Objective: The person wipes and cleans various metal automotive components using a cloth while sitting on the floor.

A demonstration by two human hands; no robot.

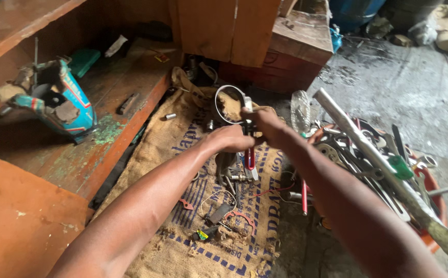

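Pliers (249, 154) (red-handled) gripped by both hands (248, 135) over burlap sack (183, 149)

Tool basin (432, 203) rt of sack (183, 170)

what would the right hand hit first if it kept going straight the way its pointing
The right hand points up and away, over the burlap sack. Past the metal ring gripped in the red-handled pliers, the first thing in line looks like the red wooden box, though depth is unclear.
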